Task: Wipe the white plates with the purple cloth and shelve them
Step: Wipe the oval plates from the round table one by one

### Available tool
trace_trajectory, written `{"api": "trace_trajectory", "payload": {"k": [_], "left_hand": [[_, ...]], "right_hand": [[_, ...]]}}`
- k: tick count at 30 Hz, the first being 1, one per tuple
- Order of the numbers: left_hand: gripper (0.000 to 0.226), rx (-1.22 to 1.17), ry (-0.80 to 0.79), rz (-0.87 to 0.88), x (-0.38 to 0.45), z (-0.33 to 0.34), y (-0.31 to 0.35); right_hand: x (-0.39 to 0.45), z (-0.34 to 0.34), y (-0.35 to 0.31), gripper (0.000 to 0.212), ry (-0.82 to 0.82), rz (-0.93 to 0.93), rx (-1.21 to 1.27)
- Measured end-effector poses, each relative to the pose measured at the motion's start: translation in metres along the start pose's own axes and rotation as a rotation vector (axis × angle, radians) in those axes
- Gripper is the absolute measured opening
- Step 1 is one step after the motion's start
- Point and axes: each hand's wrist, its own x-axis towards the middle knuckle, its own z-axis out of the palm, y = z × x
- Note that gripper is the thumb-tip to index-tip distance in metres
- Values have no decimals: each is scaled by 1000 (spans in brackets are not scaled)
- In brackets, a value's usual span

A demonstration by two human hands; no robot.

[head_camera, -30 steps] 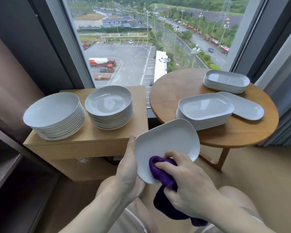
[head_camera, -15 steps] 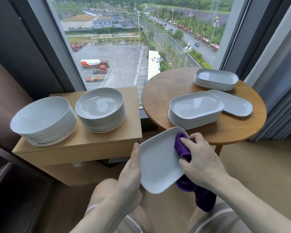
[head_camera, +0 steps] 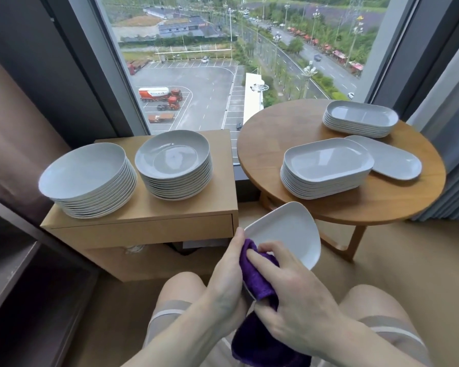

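A white rounded plate is tilted over my lap, gripped at its near left edge by my left hand. My right hand presses the purple cloth against the plate's lower part; the rest of the cloth hangs down below my wrist. Two stacks of round white plates stand on the wooden cabinet. On the round wooden table are two stacks of oblong plates and a single oblong plate.
A dark shelf unit runs along the left. The large window is behind the furniture, with curtains at the right. My knees are below the hands, over a beige floor.
The cloth under my right hand has slid from the plate's right side down to its lower left part, near my left thumb. The plate has tipped and turned slightly.
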Motion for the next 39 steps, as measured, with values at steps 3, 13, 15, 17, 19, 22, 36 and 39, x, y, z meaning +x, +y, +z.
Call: {"api": "trace_trajectory", "payload": {"k": [3,13,15,17,19,22,36,39], "left_hand": [[60,64,-28,18,-1,4,0],[59,206,-33,185,0,1,-3],[57,180,-28,179,-1,0,-2],[56,144,-27,193,2,-1,3],[53,110,-6,237,4,-3,12],[54,57,17,263,7,-7,22],[64,-63,18,-42,0,3,-6],[60,-35,15,-36,0,9,-12]], "right_hand": [[5,-2,9,67,63,50,-93],[23,-40,49,53,98,379,-222],[23,-50,57,39,79,437,-248],[22,-52,59,22,42,460,-265],[21,-48,56,17,-8,438,-278],[18,-35,46,26,-74,342,-267],[9,-13,-2,34,-94,47,8],[12,-20,7,41,-46,96,-19]]}}
